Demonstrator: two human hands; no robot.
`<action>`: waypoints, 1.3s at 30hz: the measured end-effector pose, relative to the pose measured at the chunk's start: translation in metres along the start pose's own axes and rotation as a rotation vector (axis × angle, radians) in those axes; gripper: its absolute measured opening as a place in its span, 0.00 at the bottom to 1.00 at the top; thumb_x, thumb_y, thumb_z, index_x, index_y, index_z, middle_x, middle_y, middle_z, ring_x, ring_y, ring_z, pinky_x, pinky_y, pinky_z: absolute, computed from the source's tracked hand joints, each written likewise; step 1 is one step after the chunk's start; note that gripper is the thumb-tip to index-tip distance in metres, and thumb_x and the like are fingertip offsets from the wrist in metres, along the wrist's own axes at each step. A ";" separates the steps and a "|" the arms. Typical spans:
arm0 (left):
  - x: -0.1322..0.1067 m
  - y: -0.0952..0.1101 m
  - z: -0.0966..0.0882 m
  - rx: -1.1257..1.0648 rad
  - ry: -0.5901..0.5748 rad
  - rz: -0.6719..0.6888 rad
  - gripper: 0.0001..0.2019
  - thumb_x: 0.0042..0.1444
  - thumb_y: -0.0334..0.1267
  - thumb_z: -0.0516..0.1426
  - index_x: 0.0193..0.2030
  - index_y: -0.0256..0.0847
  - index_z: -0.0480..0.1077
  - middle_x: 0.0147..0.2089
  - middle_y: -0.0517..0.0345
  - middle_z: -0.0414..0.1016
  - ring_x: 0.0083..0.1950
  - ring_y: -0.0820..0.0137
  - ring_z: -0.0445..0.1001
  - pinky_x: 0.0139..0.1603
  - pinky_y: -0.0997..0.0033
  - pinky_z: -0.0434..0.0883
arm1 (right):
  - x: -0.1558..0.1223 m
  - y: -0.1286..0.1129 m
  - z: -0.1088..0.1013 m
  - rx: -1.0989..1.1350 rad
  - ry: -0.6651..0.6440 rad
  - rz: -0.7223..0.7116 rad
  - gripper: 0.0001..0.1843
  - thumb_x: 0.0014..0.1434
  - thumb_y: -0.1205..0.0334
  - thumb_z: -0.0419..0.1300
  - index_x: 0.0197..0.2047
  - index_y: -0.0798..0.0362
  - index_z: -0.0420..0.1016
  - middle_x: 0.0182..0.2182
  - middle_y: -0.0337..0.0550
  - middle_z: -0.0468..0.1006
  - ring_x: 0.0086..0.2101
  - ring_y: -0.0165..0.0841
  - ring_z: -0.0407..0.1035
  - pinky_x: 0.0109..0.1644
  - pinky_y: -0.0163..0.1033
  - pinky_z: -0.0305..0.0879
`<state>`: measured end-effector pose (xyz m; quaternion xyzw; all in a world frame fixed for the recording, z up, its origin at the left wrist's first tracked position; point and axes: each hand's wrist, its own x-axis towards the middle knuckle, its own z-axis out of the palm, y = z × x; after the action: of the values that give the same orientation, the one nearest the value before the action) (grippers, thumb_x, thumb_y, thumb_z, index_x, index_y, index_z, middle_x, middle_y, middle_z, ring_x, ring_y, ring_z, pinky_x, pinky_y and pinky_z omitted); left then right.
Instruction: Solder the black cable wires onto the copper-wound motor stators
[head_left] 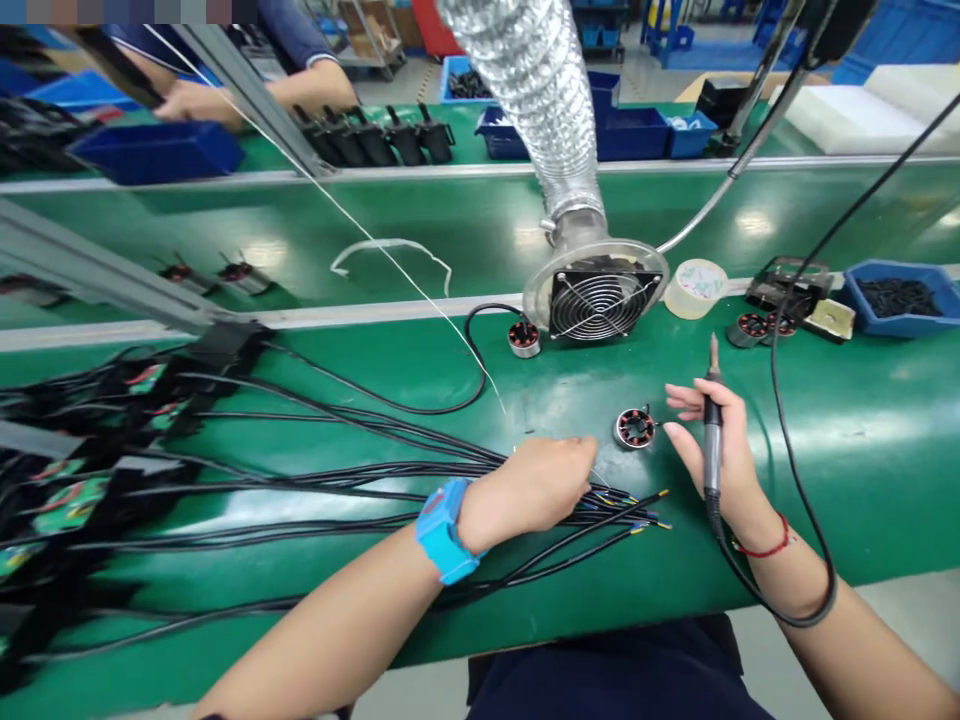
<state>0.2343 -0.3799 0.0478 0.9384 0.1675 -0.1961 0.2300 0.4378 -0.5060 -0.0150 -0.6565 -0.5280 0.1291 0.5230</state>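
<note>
In my right hand (724, 450) rests a soldering iron (712, 445), tip pointing up and away from me, with thumb and fingers partly spread around it. Close to that thumb lies a small round motor stator (634, 428) with copper windings, a short lead sticking out toward the thumb. My left hand (536, 485) is closed, palm down, over a bundle of black cables (420, 468). A thin solder wire (405, 275) runs down to this hand, and a fine strand shows beyond its fingers. The fingertips are mostly hidden. Stripped blue and yellow cable ends (637, 527) fan out beside it.
A fume extractor fan (604, 305) on a foil duct (532, 90) stands ahead. Another stator (524, 338), a tape roll (696, 288), a sponge tin (829, 320) and a blue bin (900, 297) line the back. Circuit boards (71, 505) lie left. A co-worker's arms (255, 95) show beyond.
</note>
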 end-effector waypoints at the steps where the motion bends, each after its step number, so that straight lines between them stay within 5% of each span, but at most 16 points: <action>1: -0.001 0.001 0.001 0.013 0.005 0.005 0.08 0.64 0.32 0.52 0.47 0.35 0.69 0.45 0.45 0.79 0.42 0.57 0.79 0.37 0.62 0.71 | 0.000 0.001 -0.001 0.001 0.013 0.008 0.28 0.64 0.55 0.64 0.62 0.46 0.57 0.55 0.52 0.76 0.50 0.40 0.74 0.50 0.51 0.73; 5: 0.000 0.002 0.001 0.073 0.042 0.085 0.08 0.64 0.28 0.50 0.43 0.37 0.70 0.45 0.48 0.78 0.40 0.61 0.79 0.33 0.65 0.70 | 0.001 0.005 -0.005 0.002 0.039 0.057 0.26 0.64 0.56 0.63 0.61 0.46 0.58 0.54 0.52 0.76 0.49 0.41 0.74 0.51 0.52 0.71; 10: 0.001 0.007 -0.008 0.114 0.305 -0.003 0.09 0.67 0.29 0.47 0.45 0.38 0.68 0.43 0.51 0.75 0.39 0.65 0.77 0.33 0.67 0.71 | 0.003 0.009 -0.008 0.005 0.077 0.054 0.24 0.64 0.56 0.64 0.59 0.46 0.60 0.52 0.53 0.78 0.47 0.40 0.76 0.49 0.52 0.73; 14: -0.006 0.002 -0.016 0.153 0.238 0.018 0.08 0.65 0.30 0.50 0.48 0.38 0.67 0.47 0.50 0.73 0.36 0.66 0.75 0.32 0.67 0.71 | 0.005 0.011 -0.007 0.017 0.109 0.083 0.23 0.63 0.55 0.64 0.58 0.46 0.61 0.50 0.52 0.79 0.45 0.40 0.77 0.48 0.51 0.75; 20: -0.061 -0.066 -0.026 0.182 0.135 -0.284 0.08 0.63 0.30 0.50 0.42 0.40 0.70 0.43 0.50 0.74 0.37 0.63 0.76 0.33 0.68 0.68 | 0.004 0.010 -0.009 0.057 0.129 0.118 0.23 0.62 0.54 0.65 0.56 0.46 0.62 0.48 0.52 0.80 0.43 0.39 0.77 0.47 0.50 0.75; 25: -0.101 -0.111 0.000 0.299 0.108 -0.531 0.14 0.57 0.24 0.47 0.43 0.38 0.70 0.41 0.49 0.74 0.31 0.67 0.74 0.30 0.69 0.64 | -0.002 0.007 -0.012 0.085 0.104 0.123 0.23 0.63 0.57 0.64 0.58 0.45 0.62 0.50 0.52 0.79 0.45 0.40 0.77 0.49 0.52 0.72; 30: -0.117 -0.122 0.012 0.302 0.189 -0.441 0.13 0.61 0.29 0.44 0.40 0.39 0.69 0.46 0.47 0.75 0.34 0.65 0.75 0.31 0.67 0.65 | -0.003 0.010 -0.012 0.107 0.118 0.127 0.23 0.62 0.56 0.65 0.57 0.45 0.62 0.50 0.52 0.79 0.45 0.40 0.77 0.47 0.51 0.73; 36: -0.124 -0.123 -0.016 0.086 0.263 -0.422 0.14 0.60 0.38 0.49 0.49 0.41 0.70 0.47 0.52 0.79 0.43 0.60 0.78 0.43 0.65 0.69 | 0.001 0.007 -0.012 0.112 0.156 0.139 0.23 0.62 0.55 0.65 0.56 0.44 0.63 0.49 0.52 0.80 0.43 0.41 0.77 0.47 0.52 0.74; 39: -0.106 -0.103 -0.023 0.068 0.166 -0.275 0.14 0.61 0.37 0.48 0.49 0.43 0.72 0.48 0.53 0.79 0.45 0.60 0.77 0.43 0.66 0.68 | 0.003 0.004 -0.011 0.093 0.163 0.143 0.21 0.63 0.54 0.64 0.56 0.45 0.63 0.48 0.51 0.80 0.43 0.40 0.77 0.47 0.50 0.74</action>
<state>0.1068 -0.3060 0.0758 0.9268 0.3061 -0.1530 0.1544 0.4492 -0.5089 -0.0131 -0.6757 -0.4291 0.1367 0.5836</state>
